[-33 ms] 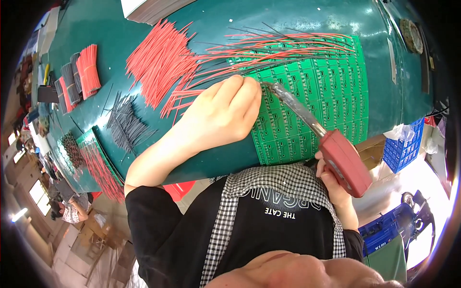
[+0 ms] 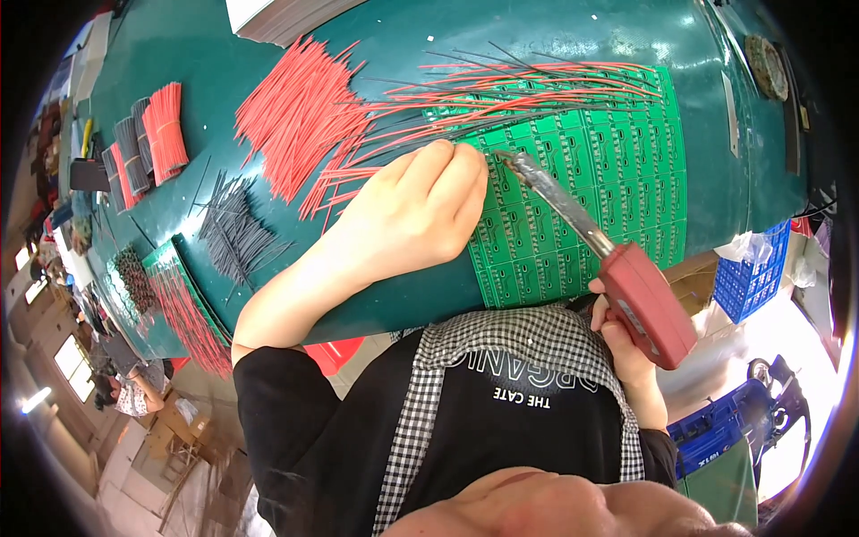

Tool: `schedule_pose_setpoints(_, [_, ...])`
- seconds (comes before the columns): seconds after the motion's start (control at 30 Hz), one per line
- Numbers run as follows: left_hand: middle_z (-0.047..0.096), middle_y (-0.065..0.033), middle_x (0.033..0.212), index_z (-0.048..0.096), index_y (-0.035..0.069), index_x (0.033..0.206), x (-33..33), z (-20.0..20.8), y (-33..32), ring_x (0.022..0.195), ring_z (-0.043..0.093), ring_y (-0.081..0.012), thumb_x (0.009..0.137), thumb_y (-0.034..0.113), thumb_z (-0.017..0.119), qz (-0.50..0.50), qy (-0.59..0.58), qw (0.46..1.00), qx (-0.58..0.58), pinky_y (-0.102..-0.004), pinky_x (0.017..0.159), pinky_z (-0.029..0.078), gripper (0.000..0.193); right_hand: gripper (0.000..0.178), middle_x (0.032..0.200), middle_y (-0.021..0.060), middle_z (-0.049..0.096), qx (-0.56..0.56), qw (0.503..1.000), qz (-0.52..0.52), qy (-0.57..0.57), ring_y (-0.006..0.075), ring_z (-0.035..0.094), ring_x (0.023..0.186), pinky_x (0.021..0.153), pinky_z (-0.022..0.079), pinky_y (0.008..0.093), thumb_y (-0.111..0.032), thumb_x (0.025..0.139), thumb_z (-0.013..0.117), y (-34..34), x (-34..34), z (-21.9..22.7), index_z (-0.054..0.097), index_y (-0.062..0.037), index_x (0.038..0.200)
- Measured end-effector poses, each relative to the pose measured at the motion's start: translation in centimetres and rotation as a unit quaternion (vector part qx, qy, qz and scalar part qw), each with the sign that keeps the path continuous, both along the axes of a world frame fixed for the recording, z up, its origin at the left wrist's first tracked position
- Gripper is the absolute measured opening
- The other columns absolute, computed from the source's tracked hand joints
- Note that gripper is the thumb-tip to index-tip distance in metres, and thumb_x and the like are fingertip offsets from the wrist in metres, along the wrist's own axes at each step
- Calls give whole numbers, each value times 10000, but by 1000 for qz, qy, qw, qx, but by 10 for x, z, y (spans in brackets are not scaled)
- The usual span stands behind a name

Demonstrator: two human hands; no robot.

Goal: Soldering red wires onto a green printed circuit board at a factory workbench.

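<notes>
My left hand (image 2: 416, 206) is closed in a pinch at the left edge of a green circuit board panel (image 2: 555, 233); its fingertips and anything between them are hidden under the hand. In my right hand (image 2: 619, 345) is a soldering iron (image 2: 646, 306) with a thick red handle. Its metal barrel slants up and left, and its tip is over the panel just right of my left fingers. Red and black wires (image 2: 537, 92) lie across the far rows of the panel. Left of it is a large pile of loose red wires (image 2: 300, 116).
Loose black wires (image 2: 234, 228) and banded wire bundles (image 2: 165, 134) lie at left on the green table (image 2: 394, 309). Another wired board (image 2: 190, 304) sits at the left edge. A white box (image 2: 286, 18) stands at the far side. A blue crate (image 2: 753, 273) is beyond the right edge.
The soldering iron has drawn back slightly to the right, its tip now a little farther from my left fingers. My left hand has not visibly moved.
</notes>
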State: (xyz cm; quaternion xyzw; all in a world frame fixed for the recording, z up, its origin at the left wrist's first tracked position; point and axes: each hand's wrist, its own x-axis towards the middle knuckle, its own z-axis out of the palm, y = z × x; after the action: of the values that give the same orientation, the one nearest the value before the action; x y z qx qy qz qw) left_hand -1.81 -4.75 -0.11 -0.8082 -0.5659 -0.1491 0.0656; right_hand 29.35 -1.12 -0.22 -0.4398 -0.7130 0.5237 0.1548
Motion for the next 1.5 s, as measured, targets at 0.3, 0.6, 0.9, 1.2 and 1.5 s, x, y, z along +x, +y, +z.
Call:
schedule_pose_setpoints(0.3, [584,-84,917,635,-23,933,0,4,0,793,615,-197,687,41,689,5,16,1000,-19,-288,612,521,260,522,1109,182,597,-152,969,-80,178,148,524,610,558,430,254,-272,841,681,10,-25,23,481,32,1215])
schedule_pose_setpoints(0.6, [583,-78,862,641,-23,942,9,4,11,738,603,-195,658,37,680,-2,-62,998,-14,-291,595,514,293,808,1023,182,625,-230,947,-117,191,120,552,638,565,454,227,-200,727,810,11,-18,17,371,61,1353])
schedule_pose_setpoints(0.9, [576,-84,876,634,-24,948,10,5,12,749,599,-199,657,30,667,7,-39,998,-44,-297,605,518,298,743,1043,132,643,-141,982,-63,113,160,638,790,712,518,283,-248,745,797,9,-6,8,440,75,1310])
schedule_pose_setpoints(1.2, [565,-79,897,625,-24,954,7,3,14,764,590,-196,658,29,653,-2,-50,998,-40,-300,606,514,302,612,1155,150,618,2,1000,15,26,212,630,964,790,519,321,-268,731,801,9,6,-2,560,30,1208])
schedule_pose_setpoints(1.5, [565,-78,895,621,-19,942,9,5,15,753,590,-193,654,30,666,-4,-31,999,-34,-299,601,514,295,812,1096,212,608,-250,938,-138,195,147,571,713,597,469,240,-195,701,833,12,-12,15,384,9,1347])
